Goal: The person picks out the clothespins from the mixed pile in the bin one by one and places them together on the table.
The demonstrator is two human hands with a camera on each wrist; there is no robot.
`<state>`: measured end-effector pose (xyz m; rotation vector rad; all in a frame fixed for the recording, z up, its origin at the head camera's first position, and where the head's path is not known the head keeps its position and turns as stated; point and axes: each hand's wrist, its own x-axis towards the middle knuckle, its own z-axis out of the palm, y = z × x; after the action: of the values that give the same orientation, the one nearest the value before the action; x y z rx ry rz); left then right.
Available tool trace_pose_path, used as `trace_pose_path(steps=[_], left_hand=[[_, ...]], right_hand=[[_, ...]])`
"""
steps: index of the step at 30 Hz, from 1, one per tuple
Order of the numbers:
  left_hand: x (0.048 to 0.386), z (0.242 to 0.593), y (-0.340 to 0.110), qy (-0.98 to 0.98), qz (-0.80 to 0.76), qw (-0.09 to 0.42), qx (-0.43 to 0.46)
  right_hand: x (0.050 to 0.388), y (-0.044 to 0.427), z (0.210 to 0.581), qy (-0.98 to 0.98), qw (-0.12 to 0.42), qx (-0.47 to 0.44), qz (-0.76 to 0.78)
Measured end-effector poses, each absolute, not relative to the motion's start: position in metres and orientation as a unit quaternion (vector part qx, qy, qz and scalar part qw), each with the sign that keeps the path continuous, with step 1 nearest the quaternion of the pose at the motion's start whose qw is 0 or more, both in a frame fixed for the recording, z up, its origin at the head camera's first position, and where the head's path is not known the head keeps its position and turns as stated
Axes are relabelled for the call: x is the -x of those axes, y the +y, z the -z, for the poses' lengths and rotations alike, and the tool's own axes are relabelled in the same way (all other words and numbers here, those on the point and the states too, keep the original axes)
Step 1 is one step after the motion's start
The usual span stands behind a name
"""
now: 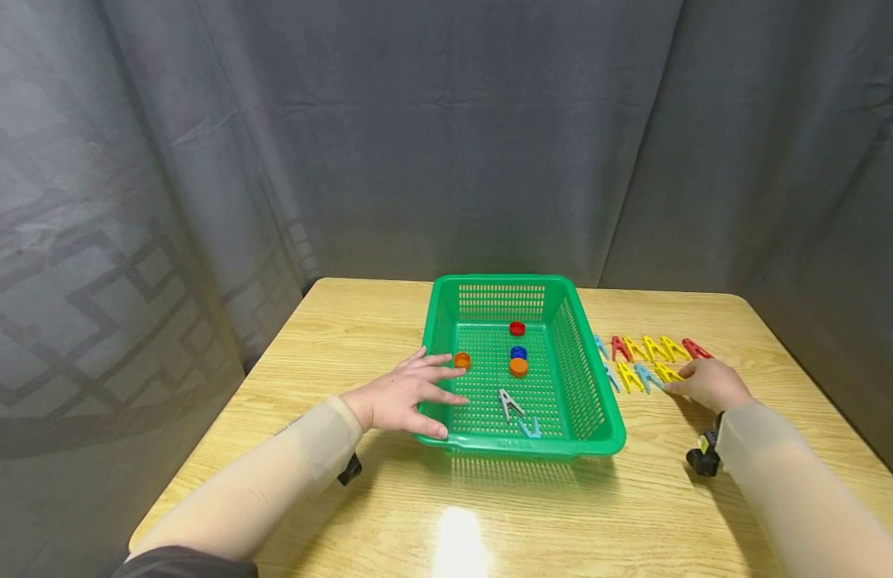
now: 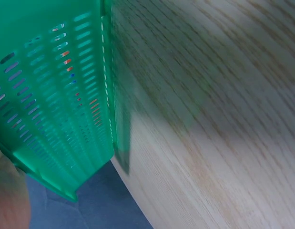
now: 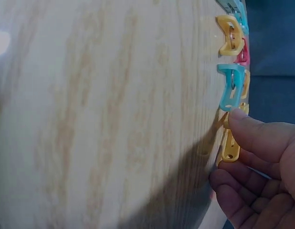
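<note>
Spread fingers of my left hand [image 1: 410, 393] reach over the left rim of a green basket [image 1: 608, 445]. It touches that rim and pinches nothing. At the right, my right hand [image 1: 715, 384] has its thumb and fingers about a yellow clothespin [image 3: 230, 147] lying on the table. The thumb tip is close to the end of a light blue clothespin [image 3: 231, 86]. Inside the basket lie a grey clothespin [image 1: 509, 404], a light blue clothespin [image 1: 530, 429], a red cap [image 1: 517, 328], a blue cap [image 1: 518, 352] and two orange caps [image 1: 518, 368].
Several yellow, red and light blue clothespins lie in two rows right of the basket, among them a red clothespin [image 1: 620, 348] and a yellow clothespin [image 1: 629, 377]. The wooden table [image 1: 330, 337] has grey curtains [image 1: 446, 160] behind it and at both sides.
</note>
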<state>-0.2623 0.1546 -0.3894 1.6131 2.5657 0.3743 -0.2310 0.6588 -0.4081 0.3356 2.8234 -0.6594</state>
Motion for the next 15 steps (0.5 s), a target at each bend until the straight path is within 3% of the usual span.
trace_pose_path(steps=[9,15], left_hand=[[0.261,0.388,0.156,0.843,-0.122,0.054,-0.521],[0.261,0.388,0.155,0.843,-0.123,0.053,-0.522]], right_hand=[[0.23,0.66,0.407,0.957,0.126,-0.126,0.231],[0.228,0.661,0.399,0.964,0.099,-0.105,0.222]])
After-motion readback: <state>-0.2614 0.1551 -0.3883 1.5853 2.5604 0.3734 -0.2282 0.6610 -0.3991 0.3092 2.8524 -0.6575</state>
